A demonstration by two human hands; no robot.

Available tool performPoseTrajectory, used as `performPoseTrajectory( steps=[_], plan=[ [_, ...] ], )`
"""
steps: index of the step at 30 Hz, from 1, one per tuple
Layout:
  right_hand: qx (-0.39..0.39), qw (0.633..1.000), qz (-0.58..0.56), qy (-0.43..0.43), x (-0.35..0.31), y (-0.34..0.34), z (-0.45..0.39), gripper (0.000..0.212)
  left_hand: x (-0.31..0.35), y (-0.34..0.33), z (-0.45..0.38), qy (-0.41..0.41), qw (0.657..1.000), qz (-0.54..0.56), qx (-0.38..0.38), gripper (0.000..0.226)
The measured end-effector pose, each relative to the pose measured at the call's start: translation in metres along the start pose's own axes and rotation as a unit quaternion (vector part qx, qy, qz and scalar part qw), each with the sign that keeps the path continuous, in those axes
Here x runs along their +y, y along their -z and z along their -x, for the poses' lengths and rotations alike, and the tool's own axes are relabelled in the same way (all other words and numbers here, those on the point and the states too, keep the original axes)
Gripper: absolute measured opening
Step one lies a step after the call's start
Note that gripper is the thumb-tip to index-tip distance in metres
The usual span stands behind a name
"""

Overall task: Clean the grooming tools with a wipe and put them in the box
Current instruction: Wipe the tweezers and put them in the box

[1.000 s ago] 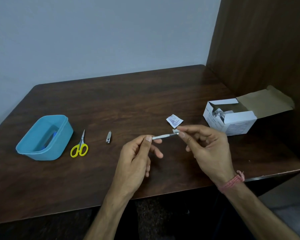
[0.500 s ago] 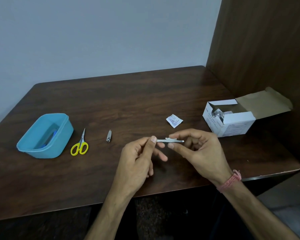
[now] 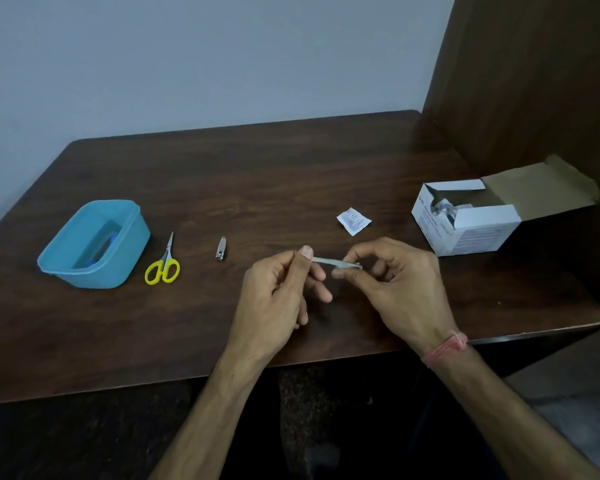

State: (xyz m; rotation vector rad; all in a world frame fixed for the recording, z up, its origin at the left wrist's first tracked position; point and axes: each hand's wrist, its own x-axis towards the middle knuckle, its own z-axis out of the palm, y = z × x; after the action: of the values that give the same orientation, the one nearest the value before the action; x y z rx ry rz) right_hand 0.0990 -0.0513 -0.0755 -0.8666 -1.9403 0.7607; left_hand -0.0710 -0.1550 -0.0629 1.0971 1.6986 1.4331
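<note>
- Nearest, above the table (image 3: 326, 174) edge: left hand (image 3: 274, 299), thumb and forefinger pinching one end of a slim metal tool (image 3: 328, 262), other fingers loosely curled.
- Just right of it: right hand (image 3: 399, 289), fingers pinched round the tool's other end; wipe between them not made out. Pink thread band (image 3: 445, 348) on that wrist.
- Tool held level in the air between both hands, clear of the tabletop.
- Farther left, lying flat: small nail clipper (image 3: 221, 248), then yellow-handled scissors (image 3: 163, 265), then blue plastic box (image 3: 94, 244) with something blue inside.
- Beyond the hands: torn white sachet (image 3: 354, 221).
- Far right: opened white carton (image 3: 471, 220), flap up.
</note>
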Motion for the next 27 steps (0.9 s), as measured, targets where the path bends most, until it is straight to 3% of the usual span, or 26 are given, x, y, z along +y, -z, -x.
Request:
performPoseTrajectory(
  steps=[7,18,27],
  plan=[
    [0.114,0.991,-0.002,-0.076,0.011,-0.001,-0.002,0.021,-0.004,0.002,-0.003,-0.009,0.997,0.052,0.054,0.039],
    [0.047,0.998,-0.024,-0.018,0.003,0.002,0.005,0.018,-0.006,0.002,0.0,-0.029,0.998,-0.044,-0.038,0.022],
    [0.018,1.0,-0.016,0.02,0.0,0.0,0.006,0.014,-0.008,0.001,-0.006,-0.017,1.0,0.007,0.02,0.02]
  ],
)
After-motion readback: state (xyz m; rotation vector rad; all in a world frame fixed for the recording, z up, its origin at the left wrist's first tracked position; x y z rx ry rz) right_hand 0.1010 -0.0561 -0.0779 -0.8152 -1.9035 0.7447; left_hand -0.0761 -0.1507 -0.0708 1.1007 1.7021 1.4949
